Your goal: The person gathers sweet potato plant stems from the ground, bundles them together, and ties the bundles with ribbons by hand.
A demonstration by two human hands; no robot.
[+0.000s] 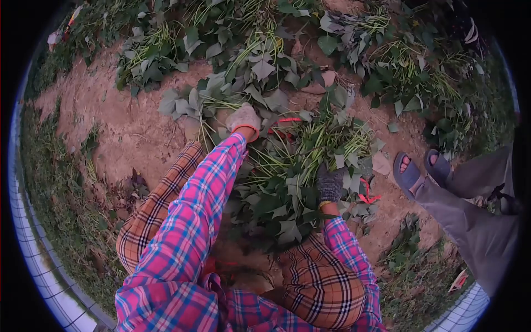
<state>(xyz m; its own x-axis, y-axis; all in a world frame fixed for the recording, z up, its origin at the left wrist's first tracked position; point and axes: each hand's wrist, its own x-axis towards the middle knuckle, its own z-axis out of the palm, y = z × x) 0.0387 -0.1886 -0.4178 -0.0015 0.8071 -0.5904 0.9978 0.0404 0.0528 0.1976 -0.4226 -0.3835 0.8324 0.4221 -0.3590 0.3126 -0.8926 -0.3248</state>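
My left hand (245, 119), in a pale glove with an orange cuff, is closed around long green leafy stems (224, 103) at the upper left of a pile. A large bundle of leafy stems (301, 146) lies between my hands, its stalks pointing several ways. My right hand (331, 183), in a dark grey knitted glove, grips the bundle's lower right side; leaves partly cover its fingers. A red strip (287, 120) shows on the bundle near my left hand. Another red strip (367, 192) lies just right of my right hand.
More heaps of leafy stems (263, 55) lie ahead, with another heap (409, 66) at the upper right. Bare brown soil (133, 127) stretches left. Another person's sandalled foot (408, 174) and grey trouser leg (470, 221) stand close on the right. My checked knees flank the bundle.
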